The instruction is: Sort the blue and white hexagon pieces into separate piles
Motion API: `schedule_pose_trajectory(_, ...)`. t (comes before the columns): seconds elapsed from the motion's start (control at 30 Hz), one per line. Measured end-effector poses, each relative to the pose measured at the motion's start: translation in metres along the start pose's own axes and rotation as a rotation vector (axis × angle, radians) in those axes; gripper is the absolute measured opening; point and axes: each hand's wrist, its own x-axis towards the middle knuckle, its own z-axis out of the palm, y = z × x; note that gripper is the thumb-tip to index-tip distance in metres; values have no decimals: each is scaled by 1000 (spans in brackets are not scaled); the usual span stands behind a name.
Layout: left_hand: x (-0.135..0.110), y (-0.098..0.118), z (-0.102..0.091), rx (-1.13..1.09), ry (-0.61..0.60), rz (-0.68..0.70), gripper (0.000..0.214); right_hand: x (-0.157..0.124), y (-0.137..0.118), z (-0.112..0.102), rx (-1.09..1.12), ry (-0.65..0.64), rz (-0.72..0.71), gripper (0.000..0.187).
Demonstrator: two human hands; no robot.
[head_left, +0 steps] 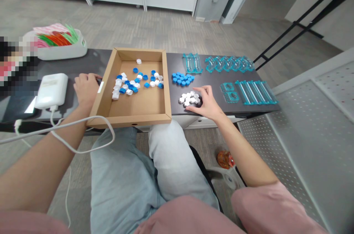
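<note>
A shallow cardboard box (132, 114) sits on a dark table (210, 79), with several blue and white hexagon pieces (135, 81) mixed inside it. Right of the box lie a pile of blue hexagons (181, 78) and a pile of white hexagons (188, 98). My right hand (208, 103) rests at the white pile, fingers curled onto its pieces. My left hand (86, 88) lies against the box's left wall, fingers curled; whether anything is in it stays hidden.
Clear teal track pieces (229, 63) and straight tubes (256, 92) lie on the table's right side. A white power bank (52, 90) with a cable sits at left. Behind it stands a white basket (61, 51) of coloured sticks. My legs are under the table.
</note>
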Motion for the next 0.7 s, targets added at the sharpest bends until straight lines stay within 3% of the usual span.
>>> schedule_pose_trajectory(0.2, -1, 0, 2, -20, 9, 21, 58, 5, -9, 9, -180, -34, -50, 105)
schedule_pose_trajectory(0.43, 0, -2, 3, -30, 14, 24, 58, 13, -31, 21, -168, -125, -142, 66)
schedule_pose_trajectory(0.7, -4, 3, -1, -21, 3, 22, 60, 15, -35, 24, -168, -100, -135, 43)
